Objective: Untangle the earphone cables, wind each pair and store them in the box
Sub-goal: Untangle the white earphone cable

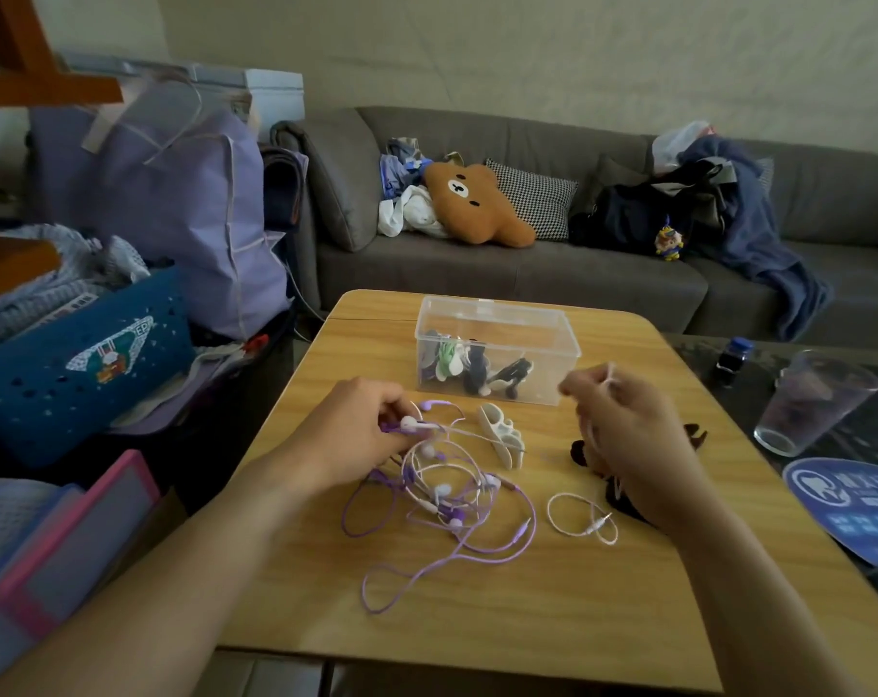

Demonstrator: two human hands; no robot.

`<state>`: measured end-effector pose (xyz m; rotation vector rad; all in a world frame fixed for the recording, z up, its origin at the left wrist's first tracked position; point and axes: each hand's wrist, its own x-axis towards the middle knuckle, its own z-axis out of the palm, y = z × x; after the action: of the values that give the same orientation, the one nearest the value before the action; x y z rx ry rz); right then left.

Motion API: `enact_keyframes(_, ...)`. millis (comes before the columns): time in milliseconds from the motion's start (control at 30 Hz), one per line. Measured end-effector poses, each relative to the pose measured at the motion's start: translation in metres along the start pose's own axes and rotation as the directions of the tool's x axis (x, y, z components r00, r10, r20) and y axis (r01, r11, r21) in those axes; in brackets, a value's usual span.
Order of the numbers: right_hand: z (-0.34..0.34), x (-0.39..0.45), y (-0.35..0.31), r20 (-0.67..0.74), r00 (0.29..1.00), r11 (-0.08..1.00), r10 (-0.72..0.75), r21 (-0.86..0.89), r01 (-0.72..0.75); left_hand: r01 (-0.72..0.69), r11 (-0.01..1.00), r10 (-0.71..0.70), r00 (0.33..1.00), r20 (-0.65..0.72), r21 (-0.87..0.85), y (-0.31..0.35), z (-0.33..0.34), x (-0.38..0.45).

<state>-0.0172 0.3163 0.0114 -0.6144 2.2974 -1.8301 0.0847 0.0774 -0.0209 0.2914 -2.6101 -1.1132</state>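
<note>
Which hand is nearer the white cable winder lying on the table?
Left, narrowly. The left hand grips earbuds just left of the white winder; the right hand pinches a white cable farther to its right.

Lighting: dim, soft, even indoor light; source not visible. Shadows: faint, diffuse on the wooden table (477, 596). Glare: none strong. Blur: right hand (628, 440) motion-smeared; left-edge clutter soft. Distortion: wide-angle bending at edges; corners darkened. Colour: muted, slightly hazy.
</note>
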Motion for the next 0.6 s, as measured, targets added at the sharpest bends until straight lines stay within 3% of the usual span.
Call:
enact_keyframes(133,0.011,-0.006,0.004,0.325,0.946,0.873,0.009,-0.464,0.151,-0.036,0.999,0.035,0.999,0.041,0.023,-0.001,-0.002,0.0)
enact_keyframes(233,0.019,-0.009,0.006,0.439,0.892,0.814,0.104,-0.554,0.177,-0.061,0.998,0.061,0.992,0.112,-0.004,0.001,-0.003,0.0)
enact_keyframes(333,0.021,-0.007,0.008,0.414,0.908,0.83,0.066,-0.528,0.18,-0.067,0.997,0.071,0.988,0.138,-0.034,0.0,-0.003,0.001)
enact_keyframes(467,0.015,-0.001,0.011,0.2,0.978,0.88,-0.055,-0.453,0.142,-0.085,0.996,0.085,0.991,0.106,-0.003,-0.006,-0.002,0.0)
enact_keyframes(533,0.014,0.0,0.013,0.137,0.99,0.947,-0.014,-0.316,0.057,-0.082,0.997,0.081,0.989,0.122,0.004,-0.007,-0.002,-0.001)
enact_keyframes(600,0.012,0.002,0.014,0.074,0.992,0.993,0.1,-0.068,-0.095,-0.09,0.996,0.088,0.986,0.139,0.009,-0.007,-0.002,-0.001)
